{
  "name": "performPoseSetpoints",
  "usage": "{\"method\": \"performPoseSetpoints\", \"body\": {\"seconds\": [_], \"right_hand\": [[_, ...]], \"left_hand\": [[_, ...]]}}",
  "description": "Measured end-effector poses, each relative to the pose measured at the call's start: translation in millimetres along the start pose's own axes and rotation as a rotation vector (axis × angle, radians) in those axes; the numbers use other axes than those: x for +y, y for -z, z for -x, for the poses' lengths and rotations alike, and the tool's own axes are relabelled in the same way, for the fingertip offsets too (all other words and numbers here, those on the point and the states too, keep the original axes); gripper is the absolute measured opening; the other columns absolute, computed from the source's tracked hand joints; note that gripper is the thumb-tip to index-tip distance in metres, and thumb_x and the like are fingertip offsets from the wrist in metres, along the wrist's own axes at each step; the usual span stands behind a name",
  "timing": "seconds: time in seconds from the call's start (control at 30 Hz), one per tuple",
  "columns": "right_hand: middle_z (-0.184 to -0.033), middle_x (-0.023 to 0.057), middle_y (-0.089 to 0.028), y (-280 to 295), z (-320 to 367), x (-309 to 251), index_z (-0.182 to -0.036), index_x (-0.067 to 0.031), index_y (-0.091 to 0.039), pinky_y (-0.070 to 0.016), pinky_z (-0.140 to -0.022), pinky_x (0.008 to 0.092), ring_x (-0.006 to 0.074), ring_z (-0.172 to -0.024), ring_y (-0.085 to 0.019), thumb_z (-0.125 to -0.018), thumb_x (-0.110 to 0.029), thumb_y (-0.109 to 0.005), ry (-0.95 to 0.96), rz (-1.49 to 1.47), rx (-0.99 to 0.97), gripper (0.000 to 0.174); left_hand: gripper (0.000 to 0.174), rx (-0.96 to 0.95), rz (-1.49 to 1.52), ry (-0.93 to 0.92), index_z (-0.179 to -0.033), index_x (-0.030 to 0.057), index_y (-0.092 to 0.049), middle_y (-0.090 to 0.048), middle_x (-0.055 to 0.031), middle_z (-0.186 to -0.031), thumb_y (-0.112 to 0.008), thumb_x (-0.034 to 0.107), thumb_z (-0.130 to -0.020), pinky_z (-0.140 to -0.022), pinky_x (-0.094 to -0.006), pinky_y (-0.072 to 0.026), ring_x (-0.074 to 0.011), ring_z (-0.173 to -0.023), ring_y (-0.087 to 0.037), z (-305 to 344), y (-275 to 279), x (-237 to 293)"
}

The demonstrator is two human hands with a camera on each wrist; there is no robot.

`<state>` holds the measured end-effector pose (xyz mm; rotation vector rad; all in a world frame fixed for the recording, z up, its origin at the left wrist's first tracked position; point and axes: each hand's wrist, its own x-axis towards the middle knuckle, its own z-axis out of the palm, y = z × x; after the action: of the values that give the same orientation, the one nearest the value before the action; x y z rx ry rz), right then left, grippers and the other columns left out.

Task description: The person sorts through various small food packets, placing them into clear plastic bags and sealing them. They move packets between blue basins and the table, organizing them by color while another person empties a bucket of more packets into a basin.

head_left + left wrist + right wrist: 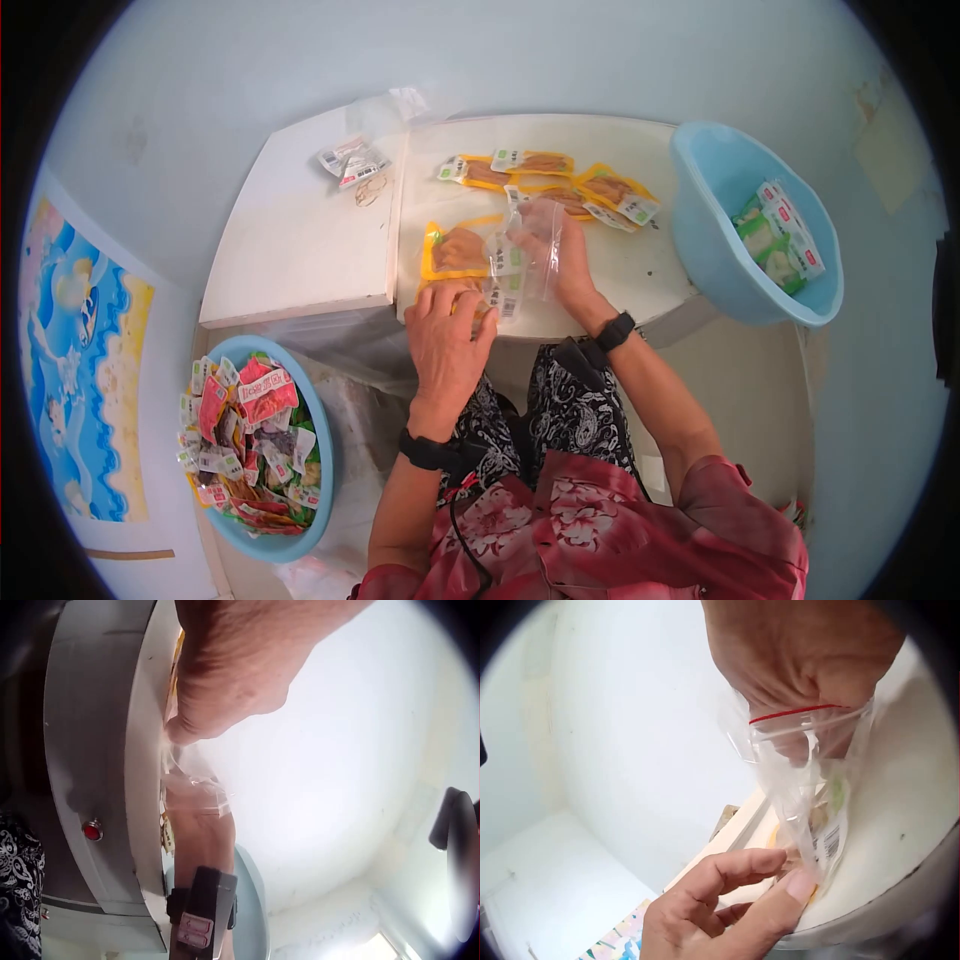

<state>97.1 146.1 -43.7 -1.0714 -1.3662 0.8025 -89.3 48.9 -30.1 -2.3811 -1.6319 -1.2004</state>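
Observation:
In the right wrist view my right hand [802, 660] reaches into the mouth of a clear zip bag [780, 776] with a red strip. A yellow-edged food packet with a barcode label [831, 838] shows through the plastic. Whether the right fingers grip the packet, I cannot tell. My left hand [450, 330] pinches the bag's lower end between thumb and fingers at the table's front edge. Beside the bag, just beyond the left hand, lies another yellow-edged packet [458, 250] of brown food. Several similar packets [615, 190] lie farther back, past the right hand [565, 255].
On the right stands a light blue basin [700, 215] with green and white packets [780, 240]. Another blue basin [318, 430], low at the left, is heaped with mixed snack packets [250, 440]. Silvery packets [355, 160] and a rubber band [370, 190] lie on the white left-hand tabletop [300, 240].

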Motion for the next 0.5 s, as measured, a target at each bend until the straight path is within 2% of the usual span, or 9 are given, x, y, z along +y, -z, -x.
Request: {"method": "performPoseSetpoints", "body": {"seconds": [0.17, 0.27, 0.37, 0.5], "right_hand": [[-0.094, 0.0104, -0.068, 15, 14, -9, -0.127, 0.0031, -0.057, -0.0552, -0.076, 0.0330, 0.0174, -0.085, -0.065, -0.085, -0.011, -0.080, -0.082, 0.111, -0.068, 0.050], [-0.085, 0.0078, -0.067, 25, 16, -15, -0.122, 0.0029, -0.058, -0.0550, -0.068, 0.0322, 0.0155, -0.074, -0.066, -0.085, -0.008, -0.079, -0.077, 0.106, -0.141, 0.044], [-0.077, 0.0056, -0.064, 24, 12, -14, -0.116, 0.0019, -0.058, -0.0527, -0.059, 0.0305, 0.0129, -0.064, -0.063, -0.086, -0.005, -0.076, -0.124, -0.049, -0.104, 0.035], [-0.075, 0.0055, -0.063, 12, 8, -16, -0.111, 0.0016, -0.058, -0.0511, -0.054, 0.0298, 0.0120, -0.060, -0.062, -0.088, -0.003, -0.073, -0.163, -0.127, -0.079, 0.028]], "left_hand": [[0.040, 0.018, -0.094, -0.046, -0.114, 0.0073, -0.067, -0.063, -0.0057, -0.119, -0.081, 0.023, -0.079, -0.096, -0.0444, -0.0425, -0.0276, -0.115, -0.057, -8, 8, 1], [0.046, 0.007, -0.080, -0.049, -0.118, 0.0069, -0.066, -0.063, -0.0062, -0.124, -0.082, 0.026, -0.079, -0.099, -0.0444, -0.0418, -0.0274, -0.120, -0.056, -7, 2, -6], [0.052, -0.018, -0.063, -0.025, -0.123, 0.0066, -0.065, -0.062, -0.0064, -0.127, -0.082, 0.030, -0.080, -0.101, -0.0449, -0.0413, -0.0278, -0.123, -0.055, -6, -1, -9], [0.061, -0.045, -0.124, -0.002, -0.132, 0.0065, -0.063, -0.061, -0.0065, -0.133, -0.081, 0.037, -0.082, -0.103, -0.0469, -0.0396, -0.0287, -0.126, -0.053, -6, 2, -7]]}}
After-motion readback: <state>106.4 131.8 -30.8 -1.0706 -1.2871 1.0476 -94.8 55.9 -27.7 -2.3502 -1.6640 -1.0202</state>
